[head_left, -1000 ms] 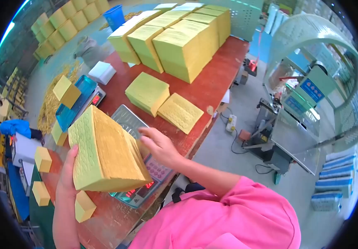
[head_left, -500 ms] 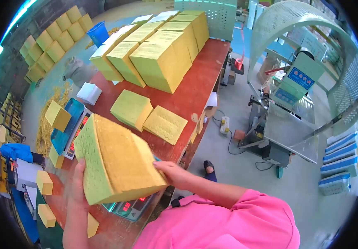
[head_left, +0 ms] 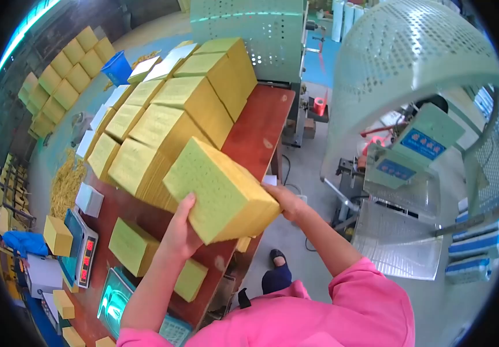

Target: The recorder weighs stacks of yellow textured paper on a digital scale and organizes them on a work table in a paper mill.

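Note:
A thick stack of yellow paper [head_left: 220, 194] is held tilted above the red table, its broad face turned up. My left hand [head_left: 181, 234] is closed on its left side, thumb on the top face. The right side is gripped by my right hand [head_left: 287, 202], whose fingers are partly hidden behind the paper. Beyond the held stack stand large rows of yellow paper stacks [head_left: 162, 124]. Below my left wrist lie a yellow block [head_left: 129, 246] and a thinner yellow stack [head_left: 190, 280]. Left of my forearm is a scale with a shiny tray [head_left: 113, 303].
A second scale [head_left: 79, 254] with red digits carries a yellow block [head_left: 57, 236]; a white block [head_left: 89, 200] sits beyond it. Right of the red table [head_left: 266, 115] stands a machine [head_left: 417, 141] under a perforated guard [head_left: 399, 52]. A person in blue [head_left: 24, 243] is at far left.
Both hands have carried the paper stack away from the near scale, forward and right toward the large rows. It has turned, showing its broad face. My view has shifted too.

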`<state>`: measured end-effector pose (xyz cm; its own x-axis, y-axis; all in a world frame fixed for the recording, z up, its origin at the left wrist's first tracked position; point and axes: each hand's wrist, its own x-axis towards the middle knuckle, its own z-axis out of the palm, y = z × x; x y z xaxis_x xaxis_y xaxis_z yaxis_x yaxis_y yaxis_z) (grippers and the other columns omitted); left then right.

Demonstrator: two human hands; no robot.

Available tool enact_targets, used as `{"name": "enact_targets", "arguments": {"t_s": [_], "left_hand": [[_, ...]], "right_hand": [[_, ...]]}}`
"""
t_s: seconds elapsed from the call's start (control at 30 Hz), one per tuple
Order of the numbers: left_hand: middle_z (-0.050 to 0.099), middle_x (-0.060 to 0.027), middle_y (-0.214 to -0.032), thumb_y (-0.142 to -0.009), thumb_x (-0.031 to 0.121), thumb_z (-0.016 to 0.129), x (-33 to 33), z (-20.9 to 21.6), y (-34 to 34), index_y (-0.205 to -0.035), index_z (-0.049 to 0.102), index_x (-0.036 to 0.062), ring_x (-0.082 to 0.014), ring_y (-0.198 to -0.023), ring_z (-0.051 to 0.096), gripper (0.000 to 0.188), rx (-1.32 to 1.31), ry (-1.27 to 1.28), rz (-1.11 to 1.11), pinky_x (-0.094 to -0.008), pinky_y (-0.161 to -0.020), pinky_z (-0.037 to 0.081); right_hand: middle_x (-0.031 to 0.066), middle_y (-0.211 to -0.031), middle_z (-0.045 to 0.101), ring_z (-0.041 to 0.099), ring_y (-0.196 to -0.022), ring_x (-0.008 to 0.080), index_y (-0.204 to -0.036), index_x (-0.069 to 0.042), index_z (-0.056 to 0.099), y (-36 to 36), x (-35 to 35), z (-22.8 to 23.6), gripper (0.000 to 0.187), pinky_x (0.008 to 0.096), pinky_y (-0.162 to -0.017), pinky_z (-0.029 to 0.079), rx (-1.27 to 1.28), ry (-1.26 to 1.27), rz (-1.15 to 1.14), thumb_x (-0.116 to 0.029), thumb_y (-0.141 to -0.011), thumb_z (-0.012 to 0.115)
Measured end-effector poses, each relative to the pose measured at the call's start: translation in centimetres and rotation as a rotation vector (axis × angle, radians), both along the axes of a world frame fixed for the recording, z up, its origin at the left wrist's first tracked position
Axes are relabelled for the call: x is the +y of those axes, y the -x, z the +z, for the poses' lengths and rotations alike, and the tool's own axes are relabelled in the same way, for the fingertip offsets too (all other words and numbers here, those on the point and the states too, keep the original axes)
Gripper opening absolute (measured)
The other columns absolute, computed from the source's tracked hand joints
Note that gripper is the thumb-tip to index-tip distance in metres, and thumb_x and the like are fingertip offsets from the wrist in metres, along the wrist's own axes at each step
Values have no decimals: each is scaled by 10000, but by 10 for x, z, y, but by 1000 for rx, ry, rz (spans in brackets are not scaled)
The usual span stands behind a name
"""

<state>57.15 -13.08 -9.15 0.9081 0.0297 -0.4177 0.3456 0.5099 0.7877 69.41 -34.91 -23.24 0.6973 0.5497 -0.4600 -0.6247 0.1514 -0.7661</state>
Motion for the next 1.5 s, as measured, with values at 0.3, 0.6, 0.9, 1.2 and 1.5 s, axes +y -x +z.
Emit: {"name": "enact_targets", "arguments": {"t_s": [0.3, 0.6, 0.9, 1.2, 1.5], "left_hand": [[435, -175, -1385, -825, 644, 568, -71, -13, -230, -1442, 346, 138, -406, -1243, 468, 828, 142, -51, 53, -639, -947, 443], [409, -133, -1417, -778, 638, 567, -115, -17, -412, -1454, 319, 159, -353, -1207, 497, 864, 60, -93, 88, -634, -872, 462], [495, -87, -1378, -845, 690, 435, -127, 0, -489, -1424, 411, 173, -323, -1247, 499, 777, 263, -152, 261, -631, -964, 415], [553, -262, -1264, -821, 321, 698, -129, 0, -371, -1277, 459, -79, -342, -1144, 561, 652, -471, -579, 328, -388, -983, 429], [573, -112, -1307, -966, 357, 577, 45, 24, 61, -1355, 494, 20, -181, -1119, 578, 521, -187, -398, 64, -326, -899, 484]], "right_hand": [[114, -1370, 445, 514, -1125, 230, -1426, -40, 374, -96, -21, -14, 558, 387, -967, 424, -187, -48, -685, -376, -988, 461], [146, -1368, 503, 633, -1042, 237, -1360, 2, 459, 29, -74, -76, 470, 329, -816, 521, -95, 199, -348, -28, -897, 527], [179, -1236, 572, 650, -889, 207, -1356, 19, 434, 67, -99, -72, 427, 286, -715, 529, 92, 111, -426, -28, -938, 506], [142, -1030, 669, 659, -891, 197, -1194, 44, 581, 63, -62, -24, 271, 296, -777, 528, -19, -2, -162, -50, -946, 528], [129, -930, 669, 661, -853, 220, -1108, 56, 604, 124, 45, 45, 217, 337, -786, 536, -163, -266, 528, -12, -928, 503]]}}
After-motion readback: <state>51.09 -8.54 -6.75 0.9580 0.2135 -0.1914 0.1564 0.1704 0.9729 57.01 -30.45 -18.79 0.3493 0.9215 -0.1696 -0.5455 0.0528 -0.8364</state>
